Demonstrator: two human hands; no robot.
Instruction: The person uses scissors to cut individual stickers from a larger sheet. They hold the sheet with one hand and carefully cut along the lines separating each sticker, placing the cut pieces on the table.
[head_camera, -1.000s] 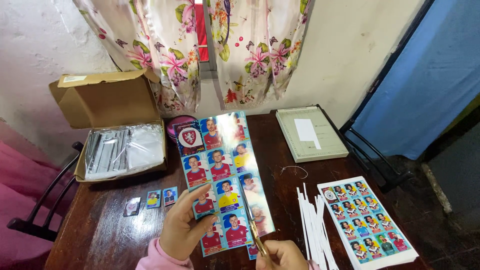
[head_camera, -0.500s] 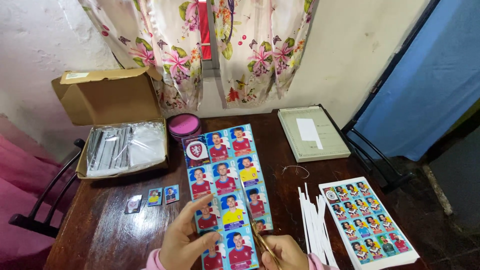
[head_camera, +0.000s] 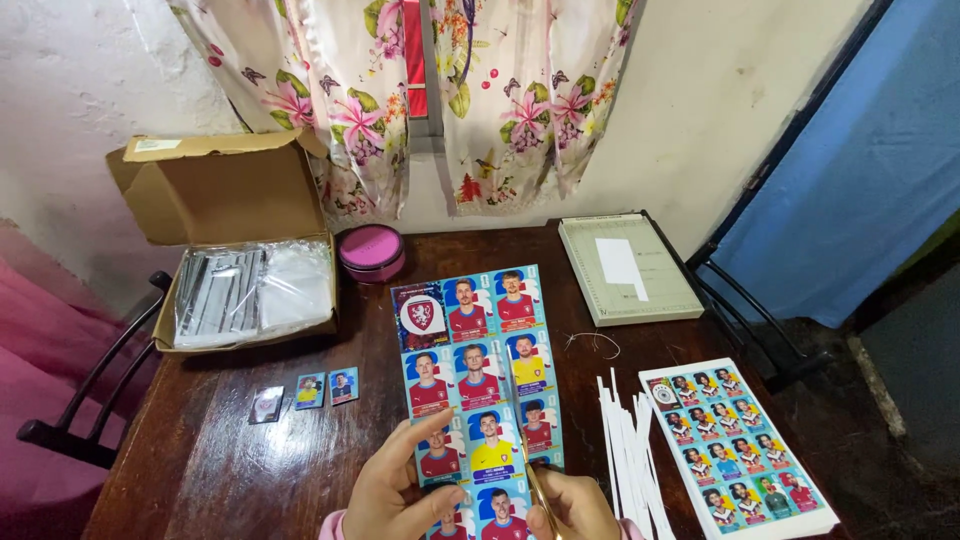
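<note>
Dark wooden surface (head_camera: 230, 460) against a white wall with floral curtains (head_camera: 500, 90) at a window, blue cloth off to the right. Landmark: the sticker sheet (head_camera: 480, 370), a glossy printed sheet of portrait stickers lying lengthwise mid-surface, near end lifted toward the camera. Left hand (head_camera: 400, 490) grasps the sheet's near left edge, thumb on top, fingers spread across the lower stickers. Right hand (head_camera: 575, 505) is clenched around scissors (head_camera: 530, 455), blades running up along a column line in the sheet's right half; blades look partly apart but thin, hard to be sure. Right of the sheet: a bundle of white paper strips (head_camera: 625, 450), then a stack of more sticker sheets (head_camera: 740, 450) at the surface's right edge. Beyond the sheet, right: a pale green cutting board (head_camera: 630, 270); a small loop of string (head_camera: 595, 342) between it and the sheet. Beyond it, left: a pink round tin (head_camera: 372, 250) and an open cardboard box (head_camera: 230, 250) with clear-wrapped packs. Left of the sheet: three small cut stickers (head_camera: 305, 392) in a row. Judgement: sheet is light, thin, floppy, slick, creases and tears easily; best pinched flat at the near edge beside the cut line to keep it taut.
</note>
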